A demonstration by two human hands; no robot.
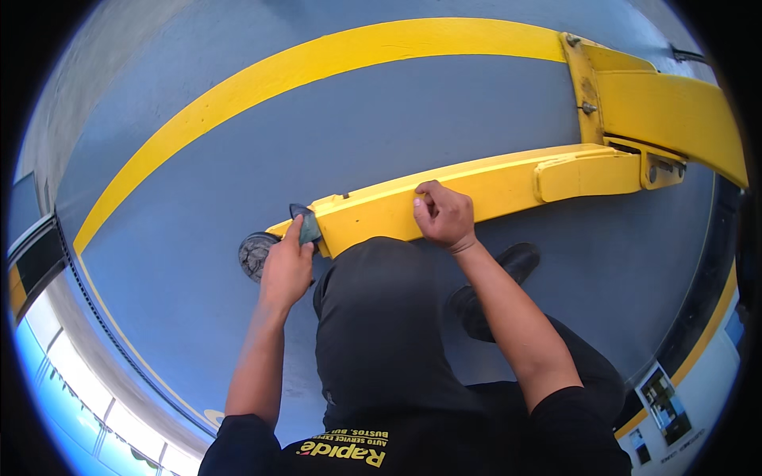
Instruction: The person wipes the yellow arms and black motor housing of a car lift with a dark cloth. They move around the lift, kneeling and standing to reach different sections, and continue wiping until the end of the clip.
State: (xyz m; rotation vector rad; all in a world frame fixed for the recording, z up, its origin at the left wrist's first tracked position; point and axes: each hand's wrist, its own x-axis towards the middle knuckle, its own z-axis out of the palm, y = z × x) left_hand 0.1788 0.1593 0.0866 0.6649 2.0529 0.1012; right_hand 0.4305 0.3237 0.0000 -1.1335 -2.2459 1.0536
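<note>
A yellow vehicle-lift arm (508, 190) stretches across the middle, with a round black rubber pad (255, 255) at its left end. My left hand (287, 271) is at that end, fingers pressing a dark grey-green cloth (308, 228) against the arm's tip. Part of the cloth sticks up past the arm's upper edge. My right hand (444, 216) is curled closed and rests on the arm's near side, about midway along. Nothing shows in it, and its palm side is partly hidden.
A yellow lift post base (591, 87) with bolts stands at the upper right, joined to the arm. A curved yellow line (333, 55) is painted on the grey-blue floor (198, 182). My bent knee (377, 278) is close to the arm, and my black shoe (517, 262) is below it.
</note>
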